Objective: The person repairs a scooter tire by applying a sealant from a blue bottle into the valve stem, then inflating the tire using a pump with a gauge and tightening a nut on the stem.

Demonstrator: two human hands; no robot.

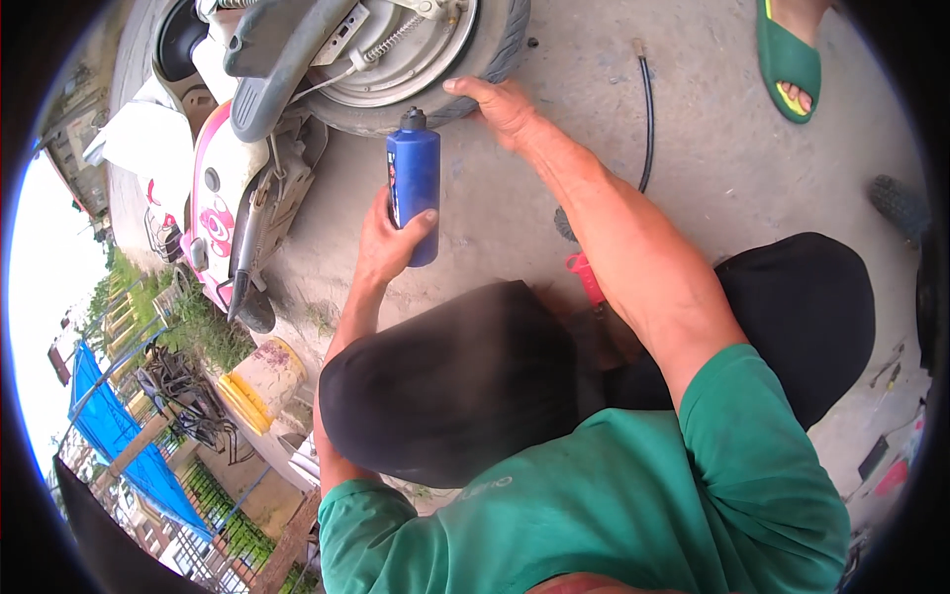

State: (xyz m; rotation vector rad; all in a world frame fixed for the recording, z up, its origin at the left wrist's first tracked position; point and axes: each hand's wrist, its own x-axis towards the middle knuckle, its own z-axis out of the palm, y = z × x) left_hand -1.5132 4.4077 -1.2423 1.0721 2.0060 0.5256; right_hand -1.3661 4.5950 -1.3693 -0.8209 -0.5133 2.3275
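Observation:
A blue plastic bottle (421,183) with a black nozzle cap stands upright in my left hand (384,243), thumb across its lower front and fingers behind. Just beyond the bottle is the tyre (500,61) of a scooter wheel, lying on its side with the scooter. My right hand (507,114) is at the tyre's near right edge. Its thumb lies over the rubber, and the other fingers curl at the side, mostly hidden. Bottle and right hand are apart.
The pink and white scooter body (223,213) fills the upper left. A black hose (648,124) lies on the ground right of my right forearm. Near my knees is a red object (586,279). A person's foot in a green slipper (792,74) stands upper right; a yellow-rimmed bucket (282,366) sits left.

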